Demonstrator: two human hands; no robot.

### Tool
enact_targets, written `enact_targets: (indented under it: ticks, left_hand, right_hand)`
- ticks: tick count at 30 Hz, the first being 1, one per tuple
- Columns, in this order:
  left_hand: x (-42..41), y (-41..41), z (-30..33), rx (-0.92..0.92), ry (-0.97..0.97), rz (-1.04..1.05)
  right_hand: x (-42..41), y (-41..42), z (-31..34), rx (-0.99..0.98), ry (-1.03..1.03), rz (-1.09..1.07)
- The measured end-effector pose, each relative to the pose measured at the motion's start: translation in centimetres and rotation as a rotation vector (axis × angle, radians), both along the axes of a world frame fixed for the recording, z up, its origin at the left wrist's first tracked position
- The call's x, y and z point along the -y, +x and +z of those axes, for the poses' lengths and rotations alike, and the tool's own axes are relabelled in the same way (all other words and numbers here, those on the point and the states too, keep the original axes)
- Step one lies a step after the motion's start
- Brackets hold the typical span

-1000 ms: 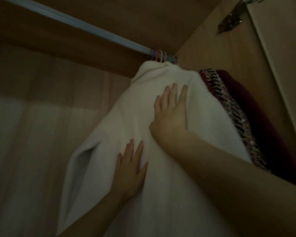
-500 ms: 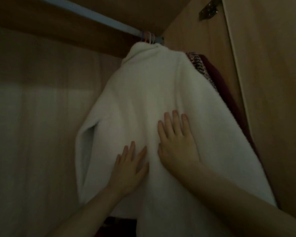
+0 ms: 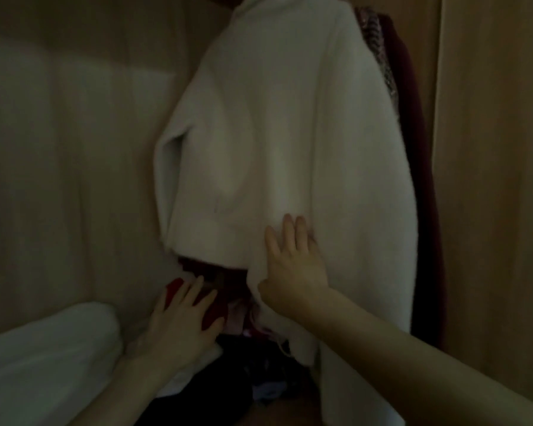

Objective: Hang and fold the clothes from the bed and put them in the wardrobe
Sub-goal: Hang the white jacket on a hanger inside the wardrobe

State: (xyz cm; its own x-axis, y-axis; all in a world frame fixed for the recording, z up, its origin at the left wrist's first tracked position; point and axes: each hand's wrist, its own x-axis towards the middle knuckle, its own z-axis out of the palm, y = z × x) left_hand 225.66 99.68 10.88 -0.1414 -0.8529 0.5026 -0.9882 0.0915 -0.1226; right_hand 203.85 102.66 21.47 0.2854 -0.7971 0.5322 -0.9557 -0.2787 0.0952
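So the white fleece coat (image 3: pixel 277 133) was hanging inside the wardrobe (image 3: pixel 490 179), filling the upper middle of the frame, its top cut off by the upper edge so the hanger wasn't visible. Tucked right behind it on the right side was a dark maroon garment (image 3: pixel 413 149) with a bit of tweedy patterned fabric (image 3: pixel 374 35) peeking out near the top right. The right hand (image 3: pixel 293 265) lay flat against the lower part of the coat, just right of center, fingers straight and together pointing up, thumb at the hem edge, so the grip was wide and not closed around anything. The left hand (image 3: pixel 182 321) sat lower, bottom center-left, fingers spread and relaxed over a pile of red clothes (image 3: pixel 216 302) under the coat's hem; lighting was pretty dim, so I couldn't really tell if it was touching them or just above. Below that was some dark clothing (image 3: pixel 228 388) on the wardrobe floor, and a folded white bundle (image 3: pixel 43 364) sat in the lower left corner against the pale back panel (image 3: pixel 74 149).
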Motion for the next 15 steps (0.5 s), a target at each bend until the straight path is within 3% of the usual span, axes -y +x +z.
enact_targets:
  ticks: [3, 5, 8, 15]
  left_hand:
    - [-2.7, 1.0, -1.2, 0.007, 0.04, 0.05]
    - [-4.5, 1.5, -1.7, -0.059, 0.084, 0.081]
    - [-7.6, 1.1, -2.0, -0.115, 0.036, 0.132]
    - [-14.1, -2.3, -2.8, -0.191, 0.133, 0.269]
  right_hand:
    - [-1.6, 0.7, -1.7, 0.138, 0.041, 0.183]
    - [-2.5, 1.0, -3.2, 0.225, 0.179, 0.333]
    - [-3.6, 0.7, -6.3, 0.119, 0.364, 0.422]
    - [-5.6, -2.0, -11.3, 0.085, 0.45, 0.498]
